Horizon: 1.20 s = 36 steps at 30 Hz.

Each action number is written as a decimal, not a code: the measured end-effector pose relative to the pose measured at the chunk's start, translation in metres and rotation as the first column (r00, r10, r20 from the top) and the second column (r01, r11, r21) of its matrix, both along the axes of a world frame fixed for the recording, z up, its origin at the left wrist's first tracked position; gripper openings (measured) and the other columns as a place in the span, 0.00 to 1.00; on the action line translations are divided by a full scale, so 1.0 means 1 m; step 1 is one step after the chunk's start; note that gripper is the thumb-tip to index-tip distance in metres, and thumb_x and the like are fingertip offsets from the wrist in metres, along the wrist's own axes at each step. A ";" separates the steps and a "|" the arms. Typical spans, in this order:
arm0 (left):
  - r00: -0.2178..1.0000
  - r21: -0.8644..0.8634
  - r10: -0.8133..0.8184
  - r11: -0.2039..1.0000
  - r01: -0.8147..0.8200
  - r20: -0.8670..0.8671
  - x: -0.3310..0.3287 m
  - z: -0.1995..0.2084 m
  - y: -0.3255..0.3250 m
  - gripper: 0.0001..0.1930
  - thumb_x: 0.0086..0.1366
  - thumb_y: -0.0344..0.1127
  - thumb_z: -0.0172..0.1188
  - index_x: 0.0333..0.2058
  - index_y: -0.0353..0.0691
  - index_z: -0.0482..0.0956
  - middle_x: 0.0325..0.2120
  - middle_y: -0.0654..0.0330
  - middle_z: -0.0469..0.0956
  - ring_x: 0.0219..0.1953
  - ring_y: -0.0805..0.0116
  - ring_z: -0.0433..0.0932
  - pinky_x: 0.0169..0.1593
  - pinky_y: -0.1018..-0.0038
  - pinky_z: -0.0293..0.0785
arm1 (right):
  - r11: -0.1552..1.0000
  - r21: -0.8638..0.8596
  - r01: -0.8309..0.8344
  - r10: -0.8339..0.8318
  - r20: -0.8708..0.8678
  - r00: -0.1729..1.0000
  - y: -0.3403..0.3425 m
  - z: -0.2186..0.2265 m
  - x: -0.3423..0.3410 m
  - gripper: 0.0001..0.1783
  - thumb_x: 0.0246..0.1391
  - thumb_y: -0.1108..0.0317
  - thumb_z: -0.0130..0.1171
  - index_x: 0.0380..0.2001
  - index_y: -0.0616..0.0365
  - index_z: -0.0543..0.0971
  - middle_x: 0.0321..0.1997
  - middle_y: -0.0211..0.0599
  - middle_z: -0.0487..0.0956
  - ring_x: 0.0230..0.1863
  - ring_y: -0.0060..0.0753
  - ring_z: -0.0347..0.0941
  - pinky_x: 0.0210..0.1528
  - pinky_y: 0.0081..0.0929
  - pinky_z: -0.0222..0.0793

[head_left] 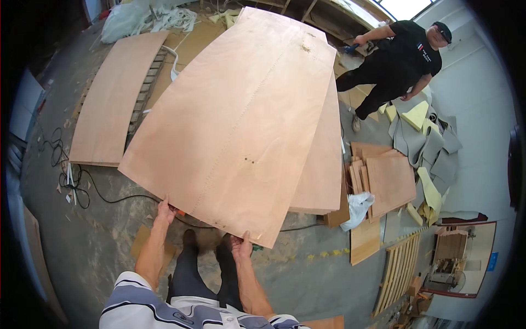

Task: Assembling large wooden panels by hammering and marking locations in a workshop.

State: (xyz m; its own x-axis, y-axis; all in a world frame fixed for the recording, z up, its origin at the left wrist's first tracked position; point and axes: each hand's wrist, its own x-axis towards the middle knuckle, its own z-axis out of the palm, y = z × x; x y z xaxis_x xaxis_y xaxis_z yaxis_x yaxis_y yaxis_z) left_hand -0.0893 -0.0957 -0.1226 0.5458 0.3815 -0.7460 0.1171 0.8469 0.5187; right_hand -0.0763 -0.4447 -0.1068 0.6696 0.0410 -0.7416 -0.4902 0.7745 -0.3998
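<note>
A large sheet of reddish plywood (235,120) stretches away from me, with a dotted seam down its middle and a few dark holes. My left hand (165,210) grips its near edge, thumb on top and fingers underneath. Further right along the same edge, my right hand (241,247) is closed on it near the corner. The sheet lies turned at an angle over a stack of similar plywood (323,175), whose right side shows beneath it. Fingers under the sheet are mostly hidden.
Another plywood stack (112,104) rests on a pallet at left. Black cable (118,200) crosses the floor. A person in black (397,60) stands far right, holding a blue tool. Smaller boards (389,183), a white bag (357,211) and foam scraps (430,142) lie right.
</note>
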 end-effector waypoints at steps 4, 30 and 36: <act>0.992 0.046 0.002 0.999 0.004 -0.123 -0.052 -0.004 0.017 0.18 0.67 0.45 0.53 0.48 0.39 0.68 0.44 0.57 0.74 0.45 0.62 0.75 0.47 0.56 0.77 | 0.998 -0.055 0.015 -0.023 -0.162 0.986 0.024 0.025 -0.053 0.22 0.57 0.54 0.58 0.46 0.58 0.71 0.40 0.43 0.76 0.40 0.39 0.75 0.40 0.37 0.77; 0.379 0.389 0.172 0.027 0.921 -0.909 0.069 0.077 0.233 0.39 0.50 0.64 0.59 0.50 0.35 0.72 0.46 0.43 0.74 0.53 0.47 0.72 0.56 0.58 0.67 | 0.637 -0.744 -0.201 0.251 -0.047 0.967 -0.088 0.004 0.011 0.35 0.59 0.51 0.52 0.56 0.75 0.63 0.53 0.52 0.71 0.53 0.44 0.69 0.55 0.37 0.65; 0.324 0.317 -0.177 0.068 0.946 -0.929 0.054 0.088 0.308 0.50 0.43 0.75 0.58 0.48 0.29 0.75 0.50 0.41 0.73 0.54 0.49 0.72 0.56 0.60 0.68 | 0.440 -0.834 -0.332 0.326 -0.196 0.925 -0.028 0.079 0.022 0.37 0.58 0.49 0.52 0.52 0.78 0.65 0.54 0.53 0.70 0.52 0.46 0.68 0.53 0.40 0.66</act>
State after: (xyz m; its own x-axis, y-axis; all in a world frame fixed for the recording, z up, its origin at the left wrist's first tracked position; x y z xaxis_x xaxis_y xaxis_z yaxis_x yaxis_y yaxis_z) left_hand -0.0352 0.2121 -0.0346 0.5330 0.6618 -0.5272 0.8425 -0.4728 0.2581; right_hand -0.0547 -0.4722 -0.0279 0.7436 -0.3840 -0.5474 -0.6360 -0.1535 -0.7563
